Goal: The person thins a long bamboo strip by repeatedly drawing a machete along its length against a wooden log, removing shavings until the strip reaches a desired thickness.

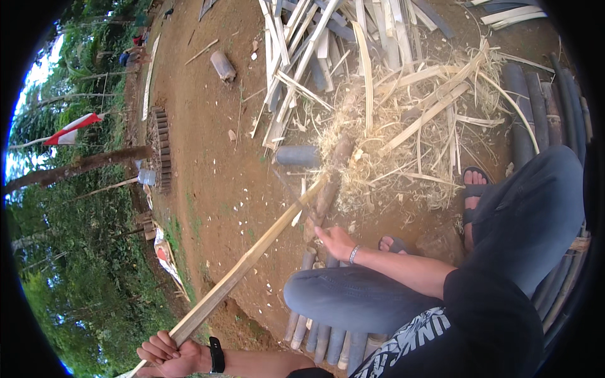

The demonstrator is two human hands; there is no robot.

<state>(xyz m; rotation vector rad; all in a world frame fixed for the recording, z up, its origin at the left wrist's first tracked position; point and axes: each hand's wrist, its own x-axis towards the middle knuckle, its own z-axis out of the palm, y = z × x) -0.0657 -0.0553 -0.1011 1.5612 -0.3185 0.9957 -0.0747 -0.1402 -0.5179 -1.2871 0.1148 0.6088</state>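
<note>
A long pale bamboo strip (242, 264) slants from the lower left to the centre. My left hand (167, 356), with a black band on its wrist, is closed around its near end. The strip's far end lies against a brown log (340, 157) in the shavings. My right hand (337, 242), a bracelet on its wrist, is closed beside the strip and the log's near end. A thin dark knife blade (288, 184), smeared by motion, reaches from this hand across the strip. Its handle is mostly hidden by my fingers.
Curled shavings (435, 132) surround the log. A pile of split bamboo strips (321, 47) lies beyond, near a short bamboo piece (297, 155). Bamboo poles (535, 107) lie right and under my legs. A cut bamboo section (223, 66) rests on the dirt.
</note>
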